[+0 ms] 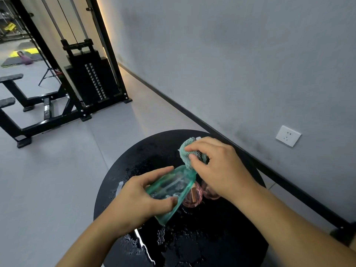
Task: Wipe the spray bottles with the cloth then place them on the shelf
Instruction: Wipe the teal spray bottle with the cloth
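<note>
A clear green spray bottle [172, 187] is tilted above the round black table [202, 243], its top pointing away from me. My left hand [138, 197] grips its body, thumb on top and fingers underneath. My right hand [217, 166] pinches a teal cloth [185, 153] bunched around the bottle's top, so the nozzle is hidden. Two pink bottles [194, 197] lie on the table under my right hand, partly covered by it.
Water drops speckle the wet tabletop. A grey wall with a white socket [288, 136] runs along the right, with a black skirting rail below it. A black weight-stack machine [92, 81] and bench frame stand on the grey floor at the back left.
</note>
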### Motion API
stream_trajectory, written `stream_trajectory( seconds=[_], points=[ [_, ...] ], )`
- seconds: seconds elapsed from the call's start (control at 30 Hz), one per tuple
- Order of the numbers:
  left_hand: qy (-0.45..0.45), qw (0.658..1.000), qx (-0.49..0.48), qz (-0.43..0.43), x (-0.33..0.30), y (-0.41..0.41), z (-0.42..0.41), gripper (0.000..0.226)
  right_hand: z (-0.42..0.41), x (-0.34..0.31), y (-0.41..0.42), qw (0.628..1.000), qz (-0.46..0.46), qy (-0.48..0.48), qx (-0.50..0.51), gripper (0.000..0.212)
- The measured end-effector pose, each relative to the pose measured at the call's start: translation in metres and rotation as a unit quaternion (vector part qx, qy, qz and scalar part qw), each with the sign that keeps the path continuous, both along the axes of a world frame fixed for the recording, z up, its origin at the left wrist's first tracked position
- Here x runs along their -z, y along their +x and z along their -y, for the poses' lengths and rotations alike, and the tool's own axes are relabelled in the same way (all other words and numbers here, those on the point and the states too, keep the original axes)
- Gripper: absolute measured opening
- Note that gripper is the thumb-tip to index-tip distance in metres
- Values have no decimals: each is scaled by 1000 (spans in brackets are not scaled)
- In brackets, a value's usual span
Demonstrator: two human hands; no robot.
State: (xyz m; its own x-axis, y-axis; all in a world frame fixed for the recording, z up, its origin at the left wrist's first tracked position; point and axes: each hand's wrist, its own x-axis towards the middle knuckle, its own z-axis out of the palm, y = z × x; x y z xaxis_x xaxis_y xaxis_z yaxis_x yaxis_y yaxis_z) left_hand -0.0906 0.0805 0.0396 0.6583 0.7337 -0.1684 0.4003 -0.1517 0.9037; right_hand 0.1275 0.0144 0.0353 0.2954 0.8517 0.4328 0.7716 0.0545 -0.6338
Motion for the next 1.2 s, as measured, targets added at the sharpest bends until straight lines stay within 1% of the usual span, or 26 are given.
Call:
stream_trajectory(
  seconds=[0.13, 0.33, 0.53, 0.7, 0.87, 1.0, 1.1, 1.2],
  points=[
    [15, 1000, -8, 2, 0, -1, -2, 66, 0, -2, 8, 999, -14, -1, 38, 22],
    [35, 999, 4, -10, 1, 1, 0, 66, 2, -3, -5, 1000, -2, -11, -27, 22],
    [48, 999, 2, -4, 0, 0, -2, 66, 2, -6, 9, 999, -17, 4, 36, 22],
    [42, 999, 8, -5, 5, 2, 0, 66, 3, -6, -1, 1000, -6, -14, -17, 21],
    [57, 998, -17, -1, 9, -1, -4, 68, 9, -11, 21, 998, -26, 5, 54, 23],
    [45, 998, -33, -12, 24, -4, -7, 78, 19, -11, 31, 995, -37, 20, 85, 21],
    [18, 998, -54, 4, 34, -8, -11, 68, 24, -9, 36, 995, -39, 19, 92, 20],
    [-16, 994, -91, 59, 39, -9, -11, 58, 27, -7, 37, 994, -40, 20, 95, 19]
  ],
)
